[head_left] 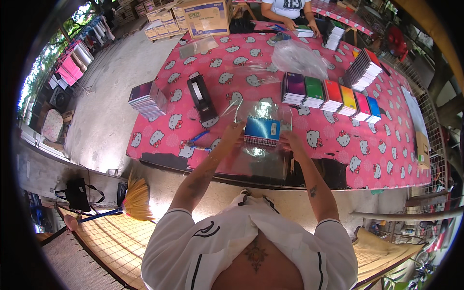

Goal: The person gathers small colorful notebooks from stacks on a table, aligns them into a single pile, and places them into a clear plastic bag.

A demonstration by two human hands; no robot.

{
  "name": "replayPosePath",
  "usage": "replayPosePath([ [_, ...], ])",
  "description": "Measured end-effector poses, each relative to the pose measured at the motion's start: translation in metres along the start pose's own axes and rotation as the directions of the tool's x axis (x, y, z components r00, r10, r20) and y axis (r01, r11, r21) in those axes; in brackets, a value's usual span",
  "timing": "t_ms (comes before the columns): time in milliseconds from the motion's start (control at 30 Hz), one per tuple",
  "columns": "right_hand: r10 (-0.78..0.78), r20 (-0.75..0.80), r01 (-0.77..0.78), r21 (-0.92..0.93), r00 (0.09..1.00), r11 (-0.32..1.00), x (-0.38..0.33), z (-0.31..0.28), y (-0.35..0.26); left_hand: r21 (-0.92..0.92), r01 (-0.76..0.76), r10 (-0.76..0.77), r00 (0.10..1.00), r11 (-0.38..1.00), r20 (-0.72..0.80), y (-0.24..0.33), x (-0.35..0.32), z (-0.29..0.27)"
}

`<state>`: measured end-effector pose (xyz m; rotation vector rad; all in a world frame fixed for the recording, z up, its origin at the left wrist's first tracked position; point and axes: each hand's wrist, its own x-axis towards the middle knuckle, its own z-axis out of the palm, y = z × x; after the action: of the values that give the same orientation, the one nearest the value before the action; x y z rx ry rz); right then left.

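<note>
A stack of spiral notebooks with a blue cover (261, 128) lies on a clear plastic sheet (267, 166) near the table's front edge. On its left side my left hand (234, 134) has its fingers closed on the sheet's raised edge. My right hand (291, 141) pinches the film on the opposite side, close to the notebooks. The film stands up loosely around the stack and shines with reflections. Left of my hands sits a black tape dispenser (202, 99). A blue-handled tool, perhaps scissors (197, 137), rests by my left forearm.
Rows of coloured notebook stacks (313, 92) stand to the right, with a taller stack (362, 70) behind. A dark-covered stack (147, 99) is at the left edge. Crumpled plastic (298, 59) lies farther back. Across the pink table (227, 77), a co-worker's hands (290, 24) handle notebooks.
</note>
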<state>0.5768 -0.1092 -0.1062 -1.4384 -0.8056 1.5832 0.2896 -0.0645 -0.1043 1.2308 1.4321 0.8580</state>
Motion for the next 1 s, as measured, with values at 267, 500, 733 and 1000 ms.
replayPosePath([
  [267,-0.294,0.564,0.635,-0.655,0.772,0.409,-0.065,0.002,0.032,0.472,-0.694,0.466,0.717,0.543,0.518,-0.028,-0.078,-0.047],
  [500,-0.544,0.271,0.567,-0.651,0.794,0.504,-0.071,0.018,-0.013,0.408,-0.625,0.614,0.769,0.665,0.178,0.013,-0.06,-0.036],
  [733,-0.721,0.474,0.588,-0.801,0.506,-0.114,-0.074,0.087,-0.001,0.309,-0.243,0.203,0.967,0.92,0.155,0.037,0.014,-0.035],
  [1000,-0.729,0.313,0.393,-0.917,0.609,-0.066,-0.061,0.102,0.016,0.309,-0.702,0.631,0.712,0.642,0.307,0.081,0.084,0.018],
])
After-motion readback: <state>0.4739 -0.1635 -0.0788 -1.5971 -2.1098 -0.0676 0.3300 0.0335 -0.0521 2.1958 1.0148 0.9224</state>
